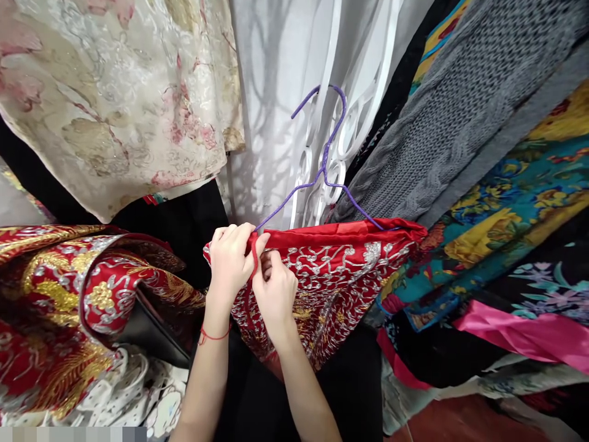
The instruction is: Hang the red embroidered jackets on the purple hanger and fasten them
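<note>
A red skirt-like garment [331, 264] with silver and gold embroidery hangs in front of me, a plain red band along its top edge. The arms of a purple wire hanger [326, 153] go down into that band. My left hand [231, 258] is closed on the band's left end, beside the hanger's left arm. Close beside it on the right, my right hand [276, 288] is closed with bent fingers against the garment. A narrow red strip [254, 253] runs between the two hands; the right fingertips are partly hidden, so what they pinch is unclear.
White scrolled metalwork [363, 92] stands behind the hanger. A cream floral cloth [138, 98] hangs at upper left, above another red and gold embroidered garment [59, 307]. On the right hang a grey knit [442, 104] and a teal floral cloth [497, 209], with a pink ribbon [529, 334] below.
</note>
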A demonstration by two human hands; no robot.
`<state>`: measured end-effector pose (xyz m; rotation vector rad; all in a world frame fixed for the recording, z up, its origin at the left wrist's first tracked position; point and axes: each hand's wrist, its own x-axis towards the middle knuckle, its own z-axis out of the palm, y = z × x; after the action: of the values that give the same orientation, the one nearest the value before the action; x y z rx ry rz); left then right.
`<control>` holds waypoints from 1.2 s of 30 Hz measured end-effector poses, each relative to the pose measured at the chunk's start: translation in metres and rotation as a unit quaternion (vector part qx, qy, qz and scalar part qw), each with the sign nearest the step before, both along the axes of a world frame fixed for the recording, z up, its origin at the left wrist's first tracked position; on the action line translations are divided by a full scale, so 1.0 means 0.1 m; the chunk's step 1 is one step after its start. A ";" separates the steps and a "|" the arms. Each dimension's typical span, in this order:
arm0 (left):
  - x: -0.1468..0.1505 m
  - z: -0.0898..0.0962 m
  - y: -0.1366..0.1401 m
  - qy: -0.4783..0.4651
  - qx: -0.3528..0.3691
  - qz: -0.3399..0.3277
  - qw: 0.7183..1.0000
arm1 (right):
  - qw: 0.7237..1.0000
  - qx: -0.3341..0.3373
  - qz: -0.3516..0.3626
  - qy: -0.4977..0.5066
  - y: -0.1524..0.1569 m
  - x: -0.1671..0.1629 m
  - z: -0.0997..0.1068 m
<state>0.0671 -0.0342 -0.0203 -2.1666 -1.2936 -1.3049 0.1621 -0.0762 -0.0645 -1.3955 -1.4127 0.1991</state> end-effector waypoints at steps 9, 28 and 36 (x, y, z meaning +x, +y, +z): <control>0.03 -0.02 -0.08 0.018 0.027 0.008 0.999 | 0.934 -0.018 0.249 0.257 -0.02 0.11 -0.04; 0.06 -0.06 -0.02 0.001 0.054 0.012 0.998 | 0.954 -0.075 0.144 0.252 -0.19 -0.08 -1.46; 0.08 -0.08 0.00 -0.012 0.028 0.022 0.999 | 0.961 -0.021 0.140 0.237 -0.16 0.02 -0.48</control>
<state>0.0754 -0.0339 -0.0279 -2.0795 -1.2898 -1.3388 0.1640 -0.0921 -0.1129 -1.0796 -1.1945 0.7038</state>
